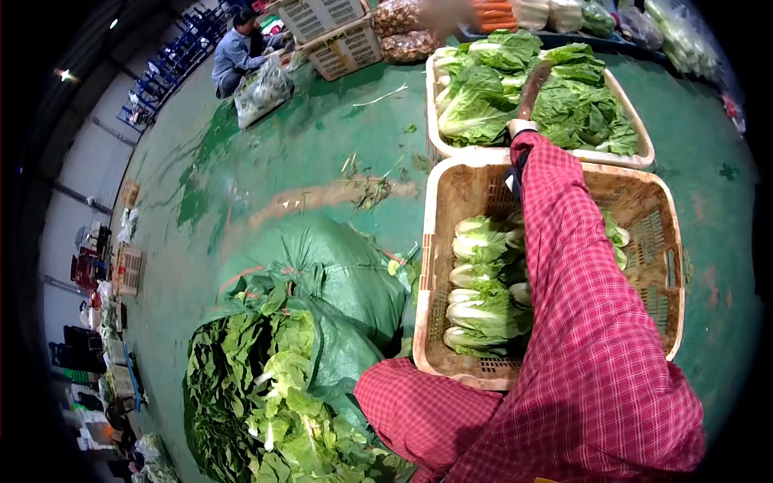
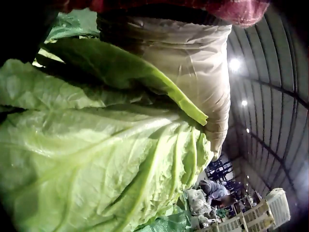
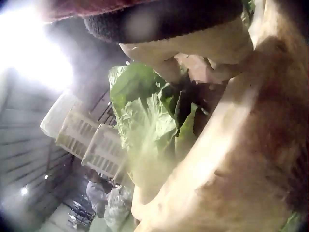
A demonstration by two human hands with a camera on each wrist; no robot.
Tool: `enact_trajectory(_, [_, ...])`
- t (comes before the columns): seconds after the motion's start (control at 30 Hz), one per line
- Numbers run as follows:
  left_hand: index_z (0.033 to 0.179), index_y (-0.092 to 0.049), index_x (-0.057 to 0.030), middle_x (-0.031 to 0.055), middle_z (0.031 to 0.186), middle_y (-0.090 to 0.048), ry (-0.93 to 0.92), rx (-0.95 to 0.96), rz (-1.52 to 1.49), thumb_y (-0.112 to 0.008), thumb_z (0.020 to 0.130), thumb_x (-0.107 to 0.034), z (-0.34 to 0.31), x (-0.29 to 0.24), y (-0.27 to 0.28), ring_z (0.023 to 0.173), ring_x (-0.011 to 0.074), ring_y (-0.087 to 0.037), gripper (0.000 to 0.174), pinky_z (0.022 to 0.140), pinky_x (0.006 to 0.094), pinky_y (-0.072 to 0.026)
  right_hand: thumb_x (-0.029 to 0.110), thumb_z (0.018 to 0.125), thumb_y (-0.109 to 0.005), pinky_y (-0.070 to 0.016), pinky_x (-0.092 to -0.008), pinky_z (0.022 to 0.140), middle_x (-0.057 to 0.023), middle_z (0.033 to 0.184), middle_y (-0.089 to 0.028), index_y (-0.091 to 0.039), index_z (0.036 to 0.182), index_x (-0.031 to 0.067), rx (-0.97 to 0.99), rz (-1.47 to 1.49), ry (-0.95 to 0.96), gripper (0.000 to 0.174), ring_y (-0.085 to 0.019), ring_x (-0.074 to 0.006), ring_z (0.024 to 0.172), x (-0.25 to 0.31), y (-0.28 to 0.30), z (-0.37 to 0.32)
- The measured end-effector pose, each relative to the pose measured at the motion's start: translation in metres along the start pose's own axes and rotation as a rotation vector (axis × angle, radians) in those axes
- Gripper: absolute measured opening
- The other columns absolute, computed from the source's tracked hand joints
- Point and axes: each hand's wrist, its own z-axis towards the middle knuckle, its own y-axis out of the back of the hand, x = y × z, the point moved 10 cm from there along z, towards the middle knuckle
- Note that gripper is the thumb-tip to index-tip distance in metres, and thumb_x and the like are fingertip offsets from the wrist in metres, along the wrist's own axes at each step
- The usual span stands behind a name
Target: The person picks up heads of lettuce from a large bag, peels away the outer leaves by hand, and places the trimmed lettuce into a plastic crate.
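Observation:
My right hand [image 1: 522, 127], in a pale glove, grips a knife [image 1: 534, 87] with a brown-stained blade over the far crate [image 1: 435, 105]. Leafy cabbages [image 1: 475, 105] fill that crate around the blade. From the right wrist view, the gloved fingers curl close above the crate rim [image 3: 217, 145], a cabbage leaf [image 3: 145, 121] beside them. My left hand [image 2: 193, 63], also gloved, shows only in the left wrist view. A large cabbage [image 2: 96, 159] lies right against it; leaves hide its fingers, so I cannot tell whether it holds the cabbage.
Trimmed cabbages [image 1: 483, 314] line the left side of the near crate [image 1: 431, 266]. Left of it, a green sack [image 1: 346, 282] stands with loose leaves [image 1: 282, 386]. Farther off, a person [image 1: 241, 52] squats by a plastic bag [image 1: 262, 92] and stacked crates [image 1: 342, 52].

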Motion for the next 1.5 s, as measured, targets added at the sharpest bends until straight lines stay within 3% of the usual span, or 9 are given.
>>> enact_trajectory(0.17, [0.100, -0.058, -0.0030, 0.0130, 0.091, -0.067, -0.311, 0.015, 0.530, -0.058, 0.087, -0.012, -0.016, -0.021, -0.015, 0.084, 0.0246, -0.064, 0.016, 0.076, 0.0408, -0.0517, 0.019, 0.080, -0.065, -0.0501, -0.0334, 0.061, -0.0100, 0.067, -0.061, -0.061, 0.079, 0.0038, -0.096, 1.302, -0.406, 0.016, -0.066, -0.0209, 0.072, -0.035, -0.011, -0.024])
enact_trajectory(0.23, [0.104, -0.058, -0.0047, 0.0125, 0.094, -0.066, -0.351, 0.014, 0.539, -0.060, 0.087, -0.014, -0.023, -0.067, -0.045, 0.089, 0.0250, -0.063, 0.020, 0.079, 0.0407, -0.0515, 0.011, 0.081, -0.061, -0.0549, -0.0356, 0.065, -0.0190, 0.096, -0.067, -0.060, 0.103, 0.0014, -0.017, 1.903, -0.517, 0.024, -0.068, -0.0287, 0.085, -0.001, 0.008, -0.084])
enact_trajectory(0.37, [0.125, -0.042, -0.0089, 0.0177, 0.117, -0.059, 0.068, -0.077, -0.114, -0.074, 0.079, -0.023, -0.024, -0.025, -0.050, 0.104, 0.0249, -0.059, 0.058, 0.097, 0.0435, -0.0460, 0.000, 0.085, -0.051, -0.0546, -0.0338, 0.062, -0.0129, 0.099, -0.059, -0.051, 0.116, 0.0027, -0.022, 2.119, -0.109, 0.031, -0.065, -0.0263, 0.079, 0.068, 0.102, -0.225])
enact_trajectory(0.47, [0.145, -0.033, -0.0015, 0.0144, 0.141, -0.045, -0.029, -0.125, -0.179, -0.068, 0.079, -0.038, -0.061, -0.263, -0.153, 0.127, 0.0272, -0.046, 0.083, 0.109, 0.0381, -0.0354, 0.007, 0.087, -0.056, -0.0543, -0.0315, 0.065, -0.0081, 0.097, -0.061, -0.053, 0.123, 0.0031, 0.581, 1.947, 0.291, 0.036, -0.064, -0.0211, 0.080, 0.146, 0.115, -0.318])
enact_trajectory(0.63, [0.132, -0.051, 0.0016, 0.0077, 0.124, -0.059, -0.097, -0.154, -0.280, -0.079, 0.073, -0.015, -0.037, -0.261, -0.144, 0.110, 0.0157, -0.056, 0.067, 0.097, 0.0288, -0.0438, 0.002, 0.082, -0.067, -0.0514, -0.0258, 0.070, -0.0007, 0.093, -0.062, -0.057, 0.119, 0.0012, 0.630, 1.191, 0.853, 0.038, -0.059, -0.0098, 0.079, 0.275, 0.103, -0.449])
enact_trajectory(0.9, [0.117, -0.059, 0.0058, 0.0117, 0.111, -0.067, 0.019, -0.070, -0.456, -0.076, 0.080, -0.001, -0.055, -0.225, -0.156, 0.097, 0.0233, -0.067, 0.042, 0.090, 0.0320, -0.0537, 0.020, 0.072, -0.069, -0.0531, -0.0400, 0.062, -0.0097, 0.078, -0.061, -0.061, 0.095, 0.0133, 0.383, 0.380, 1.835, 0.026, -0.064, -0.0312, 0.071, 0.409, 0.185, -0.727])
enact_trajectory(1.13, [0.145, -0.025, 0.0054, 0.0257, 0.148, -0.033, -0.063, 0.287, -0.677, -0.034, 0.105, -0.016, -0.074, -0.215, -0.165, 0.138, 0.0338, -0.034, 0.046, 0.116, 0.0444, -0.0320, 0.023, 0.074, -0.068, -0.0524, -0.0425, 0.059, -0.0113, 0.077, -0.062, -0.061, 0.094, 0.0134, 0.391, 0.308, 1.968, 0.024, -0.065, -0.0325, 0.070, 0.427, 0.191, -0.772])
enact_trajectory(1.4, [0.127, -0.054, 0.0014, 0.0073, 0.115, -0.064, -0.113, 0.023, -0.674, -0.079, 0.072, -0.004, -0.080, -0.233, -0.138, 0.103, 0.0159, -0.062, 0.060, 0.094, 0.0323, -0.0487, 0.024, 0.078, -0.066, -0.0520, -0.0400, 0.060, -0.0098, 0.077, -0.063, -0.066, 0.088, 0.0164, 0.486, 0.134, 1.843, 0.012, -0.064, -0.0306, 0.068, 0.450, 0.175, -0.757])
enact_trajectory(1.5, [0.124, -0.056, 0.0018, 0.0064, 0.111, -0.066, -0.239, -0.061, -0.663, -0.084, 0.067, -0.008, -0.087, -0.247, -0.116, 0.099, 0.0152, -0.063, 0.064, 0.091, 0.0304, -0.0496, 0.022, 0.082, -0.062, -0.0532, -0.0421, 0.071, -0.0150, 0.084, -0.069, -0.072, 0.105, 0.0185, 0.430, -0.372, 1.429, 0.026, -0.068, -0.0321, 0.079, 0.474, 0.089, -0.604])
